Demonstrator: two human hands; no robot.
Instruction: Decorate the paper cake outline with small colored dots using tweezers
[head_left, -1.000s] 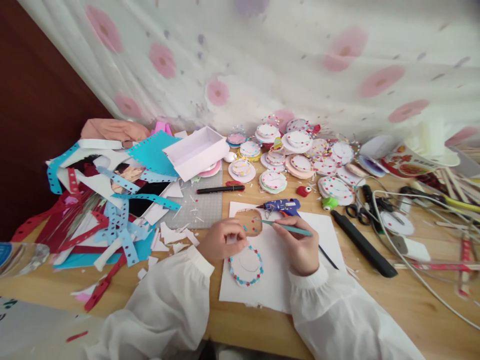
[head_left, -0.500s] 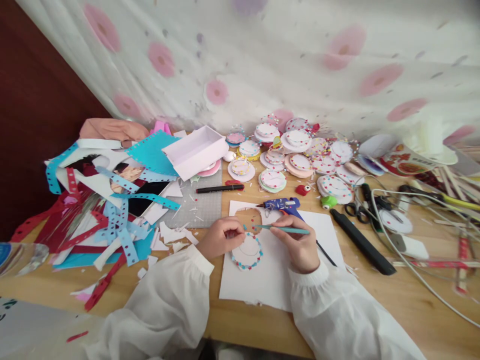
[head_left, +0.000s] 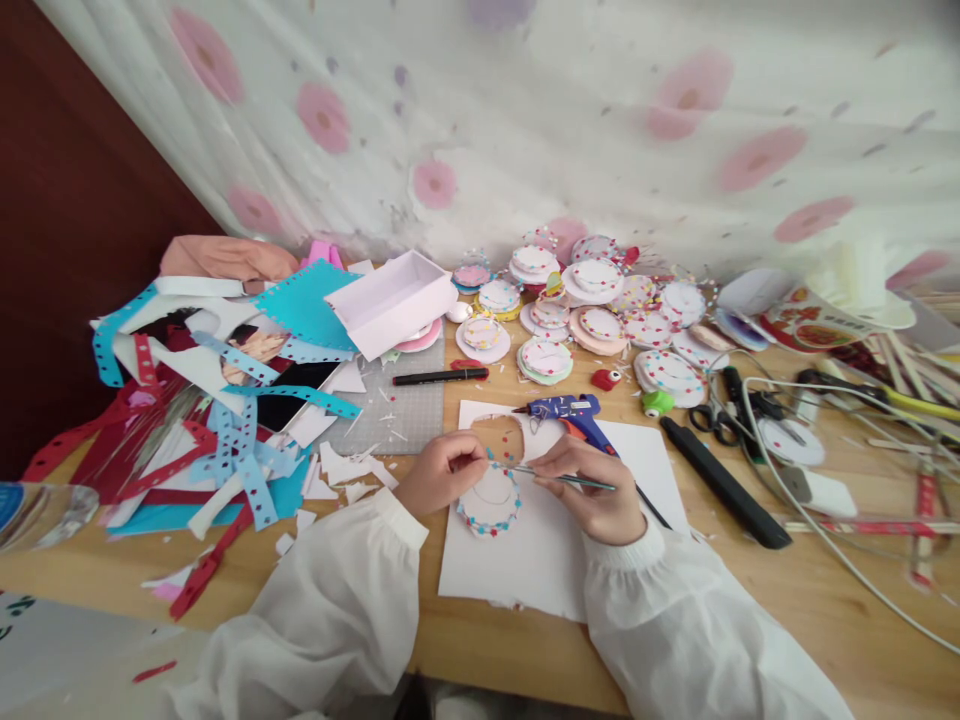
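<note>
Head view: paper disc (head_left: 491, 497) lies between left hand (head_left: 441, 472) and right hand (head_left: 592, 488).

From my remote seat I see a person dressed in a white garment with long, loose sleeves. The left sleeve (head_left: 330, 600) is roomy and puffs out before it gathers into an elastic, ruffled cuff at the wrist. The right sleeve (head_left: 675, 640) matches it, with the same gathered cuff and soft folds. The left hand (head_left: 439, 475) and right hand (head_left: 592, 490) are bare, without gloves.
</note>
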